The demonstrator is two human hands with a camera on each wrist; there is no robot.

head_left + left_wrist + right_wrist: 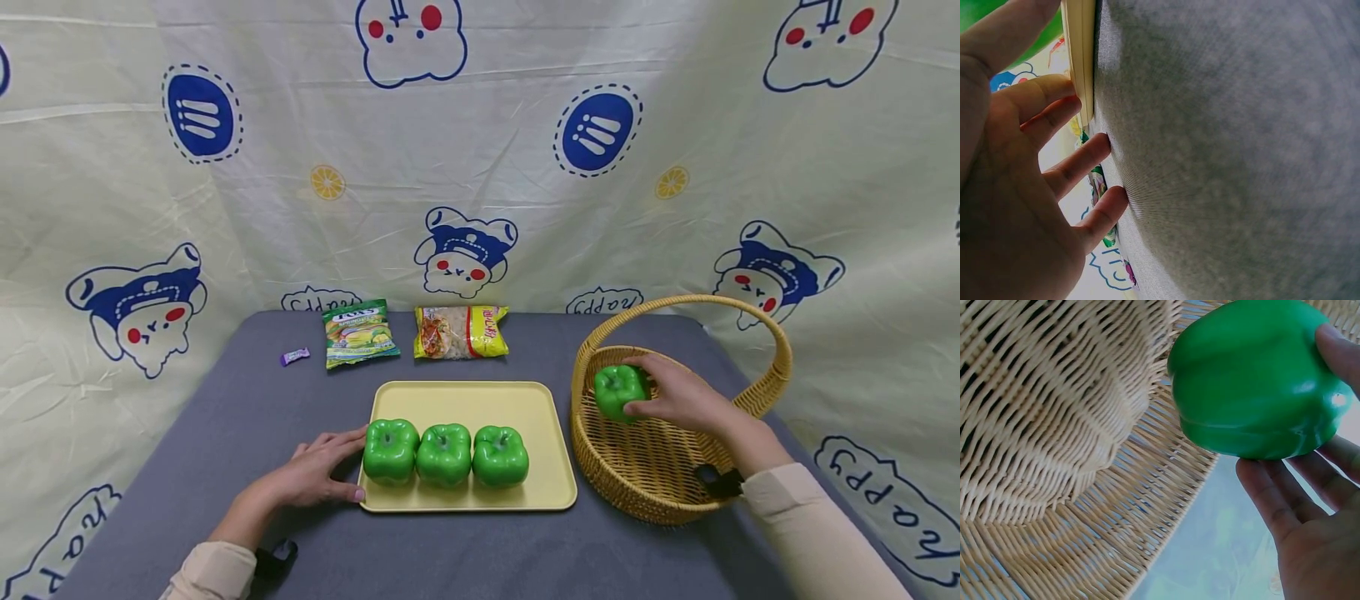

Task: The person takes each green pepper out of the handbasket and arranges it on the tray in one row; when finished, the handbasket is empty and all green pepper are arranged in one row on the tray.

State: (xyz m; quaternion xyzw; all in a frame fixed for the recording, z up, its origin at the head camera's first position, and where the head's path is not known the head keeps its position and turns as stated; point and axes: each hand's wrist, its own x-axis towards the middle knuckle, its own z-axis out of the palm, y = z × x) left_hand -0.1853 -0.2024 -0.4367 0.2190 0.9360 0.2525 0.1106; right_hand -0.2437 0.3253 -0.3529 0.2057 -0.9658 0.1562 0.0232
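My right hand (678, 393) grips a green bell pepper (620, 392) over the left part of a wicker basket (637, 492). In the right wrist view the thumb lies on one side of the bell pepper (1254, 381) and the fingers on the other, with woven wicker beyond. My left hand (318, 468) rests at the left edge of a pale yellow tray (465, 400), its fingers spread and touching the rim, as the left wrist view also shows. Three more green bell peppers (444, 455) stand in a row on the tray, the leftmost close to my left fingertips.
Behind the tray lie a green snack bag (360, 333) and a yellow-and-clear food packet (461, 332). A small purple wrapped candy (295, 357) is left of them. The basket's tall handle (686, 302) arches above it. A printed cloth (495, 150) hangs behind the grey table (330, 550).
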